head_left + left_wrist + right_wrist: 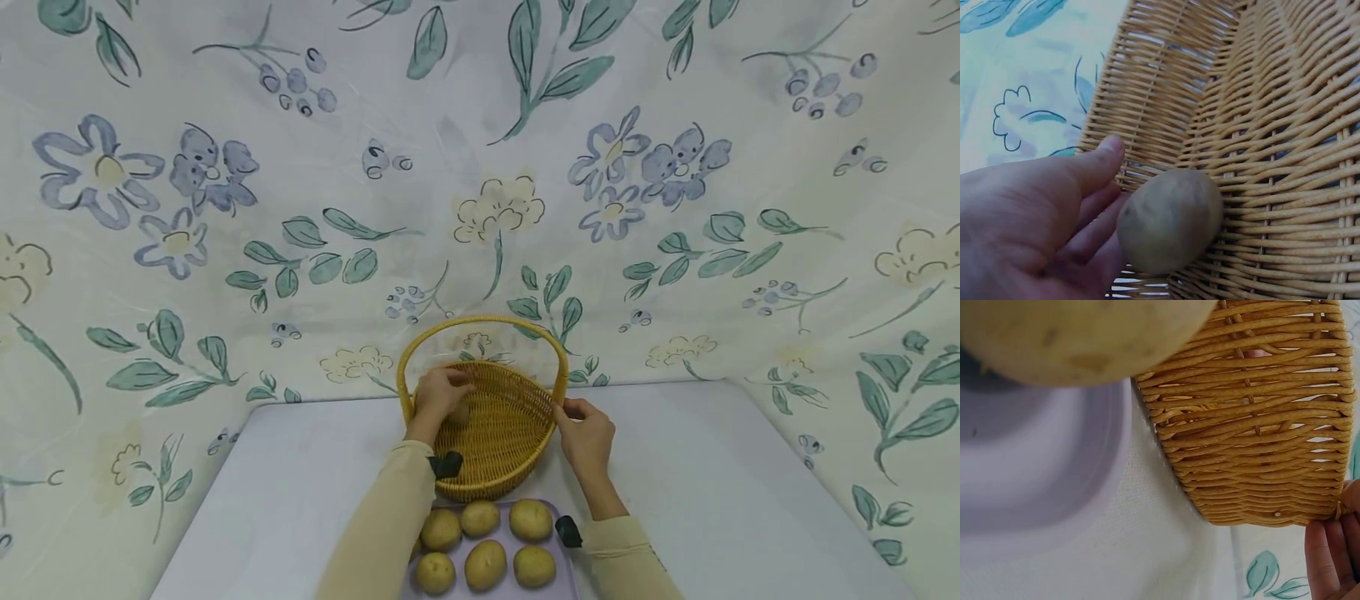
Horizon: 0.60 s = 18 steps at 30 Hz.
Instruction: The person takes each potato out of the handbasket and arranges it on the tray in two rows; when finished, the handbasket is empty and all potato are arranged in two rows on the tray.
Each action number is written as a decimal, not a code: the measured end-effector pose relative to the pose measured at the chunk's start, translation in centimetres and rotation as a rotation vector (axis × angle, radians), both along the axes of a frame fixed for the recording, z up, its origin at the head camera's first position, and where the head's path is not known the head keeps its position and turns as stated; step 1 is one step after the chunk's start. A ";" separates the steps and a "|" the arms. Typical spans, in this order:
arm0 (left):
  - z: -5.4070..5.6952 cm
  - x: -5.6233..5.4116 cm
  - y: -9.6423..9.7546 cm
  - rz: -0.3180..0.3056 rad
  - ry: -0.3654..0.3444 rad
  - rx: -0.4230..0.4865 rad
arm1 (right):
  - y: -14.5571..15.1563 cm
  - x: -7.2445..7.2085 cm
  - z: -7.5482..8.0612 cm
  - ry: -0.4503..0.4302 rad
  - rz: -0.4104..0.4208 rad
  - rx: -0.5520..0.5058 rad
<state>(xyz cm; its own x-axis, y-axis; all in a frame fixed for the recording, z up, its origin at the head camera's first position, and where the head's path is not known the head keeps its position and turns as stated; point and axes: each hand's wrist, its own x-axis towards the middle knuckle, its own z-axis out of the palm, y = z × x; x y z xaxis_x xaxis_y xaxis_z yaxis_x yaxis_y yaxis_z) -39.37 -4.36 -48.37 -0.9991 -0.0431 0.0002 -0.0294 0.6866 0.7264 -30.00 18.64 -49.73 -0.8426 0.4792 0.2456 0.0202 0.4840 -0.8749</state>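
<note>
A wicker basket (491, 433) with a tall arched handle stands on the table. Inside it, at the left side, is a potato (1172, 220). My left hand (441, 396) reaches into the basket beside this potato; in the left wrist view its thumb is lifted away and its fingers lie relaxed along the potato's side. With my right hand (587, 432) I pinch the basket's right rim near the foot of the handle; in the right wrist view, fingers (1322, 556) show at the rim.
Just in front of the basket lies a light purple tray (566, 567) with several potatoes (486, 567) on it. Behind the white table (315, 475) hangs a floral cloth (495, 275).
</note>
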 end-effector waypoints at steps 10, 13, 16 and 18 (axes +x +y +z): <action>-0.1 0.0 -0.3 -0.341 -0.033 0.190 | 0.0 -0.2 -0.1 0.003 -0.003 0.002; -0.3 0.0 -0.3 -0.349 -0.028 0.068 | 0.0 -0.2 -0.2 0.006 -0.002 0.001; -0.5 0.0 -0.2 -0.366 -0.049 0.025 | 0.0 -0.2 -0.3 0.020 -0.003 0.000; -0.7 0.0 -0.2 -0.394 -0.067 0.001 | 0.0 -0.2 -0.3 0.025 -0.006 0.001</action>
